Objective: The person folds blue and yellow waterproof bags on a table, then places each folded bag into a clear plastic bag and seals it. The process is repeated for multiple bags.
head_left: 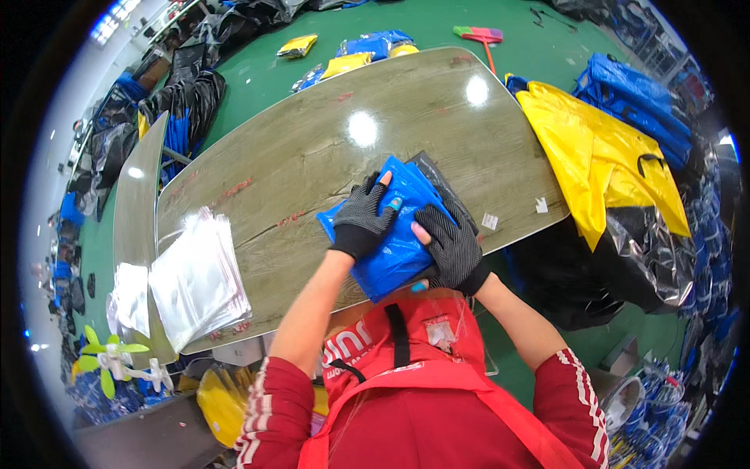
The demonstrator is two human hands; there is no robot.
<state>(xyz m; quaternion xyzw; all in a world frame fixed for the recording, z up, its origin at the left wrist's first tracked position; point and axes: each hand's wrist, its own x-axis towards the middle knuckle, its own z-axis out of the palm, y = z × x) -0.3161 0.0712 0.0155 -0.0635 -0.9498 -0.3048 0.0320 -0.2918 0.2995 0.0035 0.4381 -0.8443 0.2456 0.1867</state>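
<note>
A folded blue tarpaulin [394,254] with a glossy surface lies on the wood-grain table in front of me. A dark grey folded piece [443,185] shows along its far right side. My left hand [366,217], in a dark dotted glove with bare thumb and index tips, rests flat across the tarpaulin's left part. At the right edge, my right hand [451,248] is closed over the bundle in a matching glove, one fingertip on the blue top and the thumb at the near edge. The undersides of both hands are hidden.
The table [273,168] carries a stack of clear plastic sleeves [199,277] at left. A yellow tarpaulin [598,152] hangs beside its right end. Wrapped yellow and blue packets [348,64] and a broom [479,34] lie on the green floor beyond. A small green-bladed fan [113,356] stands near left.
</note>
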